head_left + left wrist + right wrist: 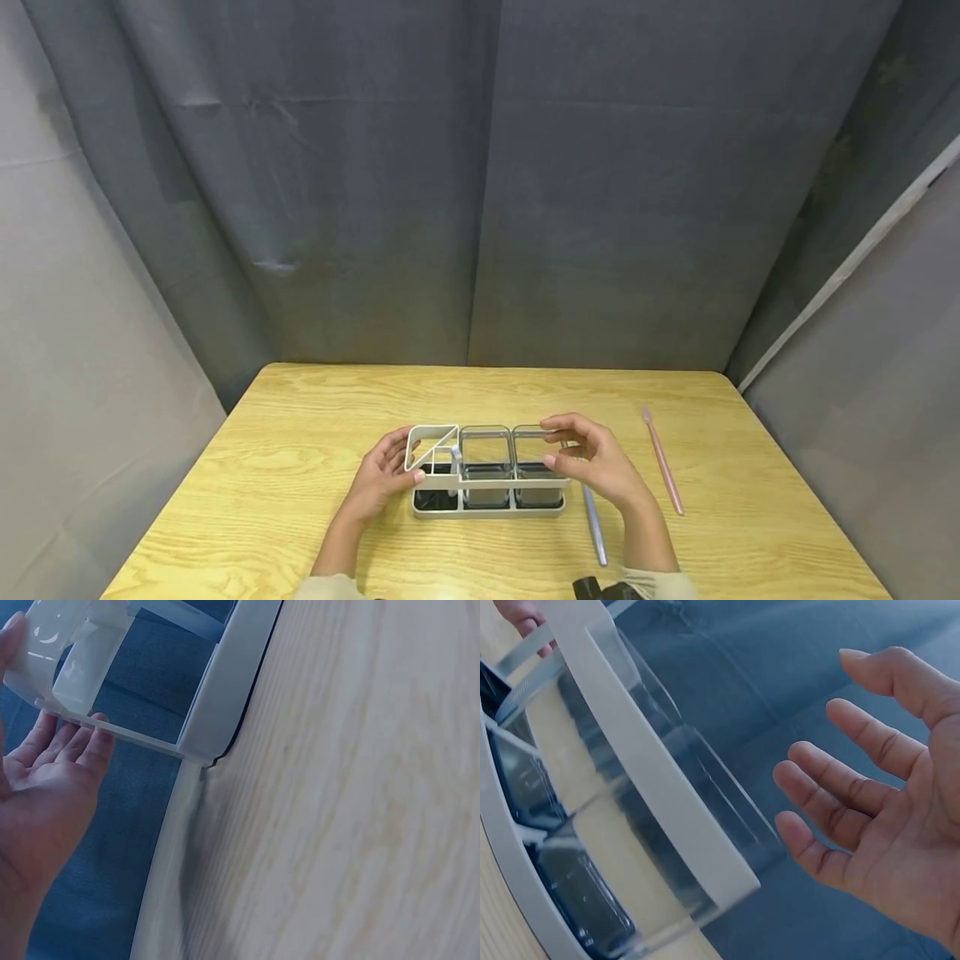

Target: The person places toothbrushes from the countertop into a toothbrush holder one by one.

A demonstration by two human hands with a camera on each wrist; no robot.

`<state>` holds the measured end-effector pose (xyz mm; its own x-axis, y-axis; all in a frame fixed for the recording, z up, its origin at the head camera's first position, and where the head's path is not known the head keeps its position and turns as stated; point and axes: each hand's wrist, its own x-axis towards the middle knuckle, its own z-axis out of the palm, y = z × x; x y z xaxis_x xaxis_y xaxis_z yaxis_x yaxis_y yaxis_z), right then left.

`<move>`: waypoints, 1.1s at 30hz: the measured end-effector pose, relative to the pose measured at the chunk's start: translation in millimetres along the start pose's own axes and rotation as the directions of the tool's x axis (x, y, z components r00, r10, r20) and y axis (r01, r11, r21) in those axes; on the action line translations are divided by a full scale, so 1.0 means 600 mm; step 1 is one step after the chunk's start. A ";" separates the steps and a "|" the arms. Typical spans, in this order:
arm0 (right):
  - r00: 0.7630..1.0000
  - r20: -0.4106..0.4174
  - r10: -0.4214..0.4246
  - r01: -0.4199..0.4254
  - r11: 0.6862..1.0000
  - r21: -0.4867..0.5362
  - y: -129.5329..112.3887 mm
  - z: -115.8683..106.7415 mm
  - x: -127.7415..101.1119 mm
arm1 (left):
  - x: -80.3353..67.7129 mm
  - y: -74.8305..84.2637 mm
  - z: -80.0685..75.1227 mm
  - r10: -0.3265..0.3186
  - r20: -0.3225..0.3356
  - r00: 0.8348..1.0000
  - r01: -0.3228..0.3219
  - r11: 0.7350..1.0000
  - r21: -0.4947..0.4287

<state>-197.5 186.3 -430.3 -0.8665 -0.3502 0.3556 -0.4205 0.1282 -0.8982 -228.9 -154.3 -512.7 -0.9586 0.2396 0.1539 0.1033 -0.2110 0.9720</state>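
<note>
A white three-bay rack (487, 507) stands mid-table with two clear square cups (486, 457) in its middle and right bays. My left hand (381, 477) cups the rack's left end, thumb at the front and straight fingers behind. In the left wrist view those fingertips (88, 733) rest against a thin white bar of the rack (225, 682). My right hand (594, 460) hovers at the right end. In the right wrist view it (885, 802) is spread and relaxed, a gap away from the rack's top frame (645, 772) and a clear cup (712, 802).
A grey pen (595, 527) lies on the wooden table (262, 467) just right of the rack, under my right wrist. A thin pink stick (663, 462) lies further right. Grey curtains enclose the back and both sides.
</note>
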 end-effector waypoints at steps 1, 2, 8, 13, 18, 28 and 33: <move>1.000 -0.003 0.001 -0.001 1.000 0.002 0.002 -0.003 -0.003 | 0.000 0.000 0.001 -0.001 -0.001 1.000 0.001 1.000 -0.001; 1.000 -0.007 0.003 -0.003 1.000 0.001 0.003 -0.007 -0.005 | 0.000 0.000 0.001 -0.003 -0.001 1.000 0.003 1.000 -0.006; 1.000 -0.024 0.001 -0.001 1.000 0.007 0.009 -0.022 -0.017 | -0.001 0.003 0.003 -0.006 -0.013 1.000 0.005 1.000 -0.027; 0.998 -0.054 0.009 -0.009 1.000 0.008 0.016 -0.031 -0.030 | -0.005 0.005 0.004 -0.012 -0.012 1.000 0.012 1.000 -0.018; 0.993 -0.090 0.073 -0.073 0.997 0.004 0.027 -0.042 -0.043 | -0.006 0.008 0.004 -0.018 -0.010 1.000 0.018 1.000 -0.017; 0.982 -0.125 0.139 -0.134 0.990 0.048 0.062 -0.060 -0.066 | -0.007 0.010 0.005 -0.016 -0.008 1.000 0.016 1.000 -0.014; 0.978 -0.142 0.152 -0.147 0.988 0.051 0.077 -0.062 -0.074 | -0.006 0.009 0.003 -0.012 -0.002 1.000 0.012 1.000 -0.013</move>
<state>-188.6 242.3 -478.2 -0.9497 -0.1916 0.2476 -0.2747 0.1310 -0.9526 -224.4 -154.8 -507.8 -0.9604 0.2398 0.1421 0.0887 -0.2206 0.9713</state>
